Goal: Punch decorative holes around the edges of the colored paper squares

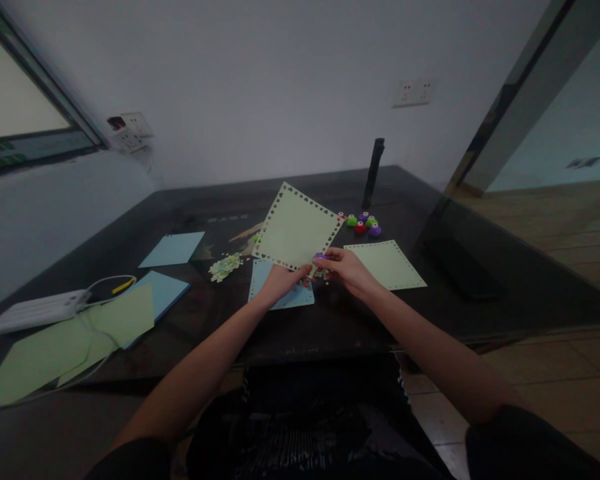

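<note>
A pale green sheet of paper (300,227) is held up at a tilt, with small shapes punched along its edges. My left hand (283,281) grips it near its lower corner. In my right hand (347,268) is a small purple paper punch (321,257), mostly covered by the fingers, at the sheet's lower right edge. Under my left hand lies a blue sheet (293,300) with punched edges. Another green punched sheet (390,265) rests to the right of my right hand. Paper bits (226,267) are heaped left of the held sheet, with more scattered beneath my hands.
Several red, green and purple punches (361,227) cluster behind my right hand, before a black upright object (373,173). Leftward lie a blue sheet (173,250), stacked green sheets (55,347) and a white power strip (37,311) with a cable. A dark flat object (463,270) lies right.
</note>
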A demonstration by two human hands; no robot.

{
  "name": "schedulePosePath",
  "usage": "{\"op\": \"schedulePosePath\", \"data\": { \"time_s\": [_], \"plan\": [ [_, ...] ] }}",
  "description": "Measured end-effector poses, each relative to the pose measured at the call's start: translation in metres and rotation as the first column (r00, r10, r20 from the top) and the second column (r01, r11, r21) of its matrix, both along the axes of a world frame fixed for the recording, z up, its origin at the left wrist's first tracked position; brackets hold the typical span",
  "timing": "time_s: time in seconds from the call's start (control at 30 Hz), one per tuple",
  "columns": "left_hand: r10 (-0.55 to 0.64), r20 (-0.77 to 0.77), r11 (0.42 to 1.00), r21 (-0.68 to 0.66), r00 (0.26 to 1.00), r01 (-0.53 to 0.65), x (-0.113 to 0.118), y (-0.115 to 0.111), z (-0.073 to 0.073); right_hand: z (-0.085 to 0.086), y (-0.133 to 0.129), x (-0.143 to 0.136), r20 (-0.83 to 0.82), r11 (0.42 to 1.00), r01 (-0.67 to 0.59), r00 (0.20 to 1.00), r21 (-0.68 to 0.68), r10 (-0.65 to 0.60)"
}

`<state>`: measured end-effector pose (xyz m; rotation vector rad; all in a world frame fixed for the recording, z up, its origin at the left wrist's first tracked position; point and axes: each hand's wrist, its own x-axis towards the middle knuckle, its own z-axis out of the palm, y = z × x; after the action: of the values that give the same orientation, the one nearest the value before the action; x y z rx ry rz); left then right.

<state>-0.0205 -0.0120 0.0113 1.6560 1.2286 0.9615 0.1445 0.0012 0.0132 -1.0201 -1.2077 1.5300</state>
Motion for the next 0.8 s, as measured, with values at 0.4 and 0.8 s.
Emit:
{"op": "schedulePosePath", "data": {
  "time_s": [0.4,0.8],
  "plan": [
    [-0.017,-0.001,1.000,-0.015,1.000,0.017,-0.0018,0.0034,-0.0064,0.0006,0.0007,-0.0010,-0.007,1.000,0.000,1.000,0.026,0.000],
    [-0.019,0.020,0.999,-0.032,1.000,0.019,-0.0011,0.0004,-0.0032,0.0017,-0.0002,-0.0009,0.020,0.998,-0.001,1.000,0.055,0.000]
  ]
}}
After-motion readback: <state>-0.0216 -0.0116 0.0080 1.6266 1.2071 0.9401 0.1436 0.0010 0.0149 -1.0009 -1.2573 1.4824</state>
